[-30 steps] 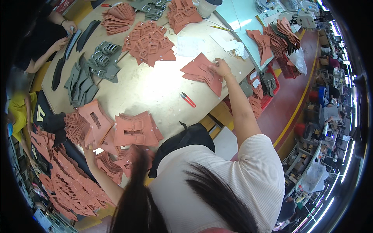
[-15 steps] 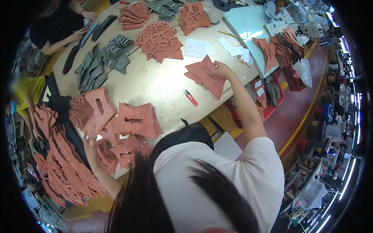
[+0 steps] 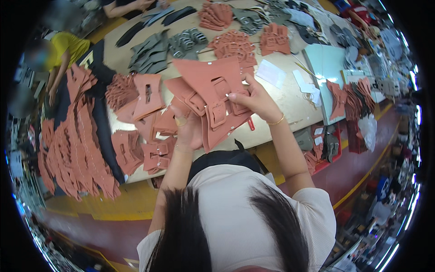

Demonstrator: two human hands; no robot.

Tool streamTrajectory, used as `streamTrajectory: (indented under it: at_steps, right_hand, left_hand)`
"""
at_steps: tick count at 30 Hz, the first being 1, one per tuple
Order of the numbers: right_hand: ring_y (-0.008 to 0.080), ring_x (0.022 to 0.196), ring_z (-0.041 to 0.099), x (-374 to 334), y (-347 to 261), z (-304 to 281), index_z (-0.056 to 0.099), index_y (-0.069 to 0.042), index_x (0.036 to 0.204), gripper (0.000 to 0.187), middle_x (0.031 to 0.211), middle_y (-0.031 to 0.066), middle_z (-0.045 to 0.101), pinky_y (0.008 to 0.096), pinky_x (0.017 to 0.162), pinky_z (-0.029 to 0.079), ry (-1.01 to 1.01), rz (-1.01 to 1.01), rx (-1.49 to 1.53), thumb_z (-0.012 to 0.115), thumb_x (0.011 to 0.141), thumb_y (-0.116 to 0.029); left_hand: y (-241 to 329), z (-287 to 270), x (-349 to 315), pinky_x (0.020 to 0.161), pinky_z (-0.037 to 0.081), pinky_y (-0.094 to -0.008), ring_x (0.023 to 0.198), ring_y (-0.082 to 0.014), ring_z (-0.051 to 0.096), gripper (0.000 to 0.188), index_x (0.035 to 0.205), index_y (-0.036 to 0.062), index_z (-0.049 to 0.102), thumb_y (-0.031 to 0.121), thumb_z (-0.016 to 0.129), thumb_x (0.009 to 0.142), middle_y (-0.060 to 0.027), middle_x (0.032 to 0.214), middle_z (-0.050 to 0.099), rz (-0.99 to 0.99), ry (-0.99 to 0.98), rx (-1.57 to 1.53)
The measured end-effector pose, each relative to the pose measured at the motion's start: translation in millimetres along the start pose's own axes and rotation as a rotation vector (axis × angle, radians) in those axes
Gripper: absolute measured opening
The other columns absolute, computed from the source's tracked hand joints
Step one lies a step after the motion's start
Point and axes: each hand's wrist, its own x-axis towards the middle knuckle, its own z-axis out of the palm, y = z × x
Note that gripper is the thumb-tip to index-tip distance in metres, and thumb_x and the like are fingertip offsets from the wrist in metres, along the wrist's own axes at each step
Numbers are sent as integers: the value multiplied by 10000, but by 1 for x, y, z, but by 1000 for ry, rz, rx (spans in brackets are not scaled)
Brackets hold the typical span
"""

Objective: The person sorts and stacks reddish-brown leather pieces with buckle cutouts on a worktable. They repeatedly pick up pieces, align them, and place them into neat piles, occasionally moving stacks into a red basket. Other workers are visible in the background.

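1. Holding red pieces [image 3: 206, 79] up in front of the body, the two hands are now close together; half a second ago they are well apart, the right one over the right part of the table [image 3: 297, 109], the left one by the stacks.
2. The right hand [image 3: 262, 97] appears to pinch the top piece, with its thumb on the face beside the strap and its fingers curled over the side nearest that hand.
3. The left hand [image 3: 189, 131] is partly spread, its palm against the left side of the pieces. Some fingers are hidden, so I cannot tell whether it grips or only props.
4. The pieces sit between the hands, tilted and overlapping in a loose fan. A flat buckle [image 3: 218, 105] shows on the top one, just left of the right hand.
5. Below the right hand only a red handle [image 3: 251, 123] peeks out; the red snips lie in full view a moment earlier.
6. A slotted stack [image 3: 148, 93] lies left of the left hand, and a white sheet [image 3: 271, 75] lies beyond the right.
7. The work seems to pass from reaching sideways to handling the pieces with both hands.
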Motion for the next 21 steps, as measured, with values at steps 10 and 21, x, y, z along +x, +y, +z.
streamTrajectory:
  at_steps: [10, 21]
  right_hand:
    - [98, 689, 612, -22, -48, 21, 497, -25, 1053, 133, 907, 121, 667, 221, 555, 495, 227, -298, -91, 542, 949, -95]
    - [170, 526, 597, -59, -85, -31, 475, -33, 1039, 191, 783, 162, 638, 247, 484, 494, 467, -577, -40, 426, 1016, -217]
  left_hand:
    - [37, 25, -24, 1093, 304, -538, 1337, -358, 339, 1054, 1502, 113, 146, 823, 382, 760, -165, 1510, 257, 101, -20, 115]
    - [41, 33, -21, 1058, 290, -630, 1328, -531, 265, 1086, 1511, 206, 99, 877, 368, 701, -259, 1488, 232, 149, -68, -98]
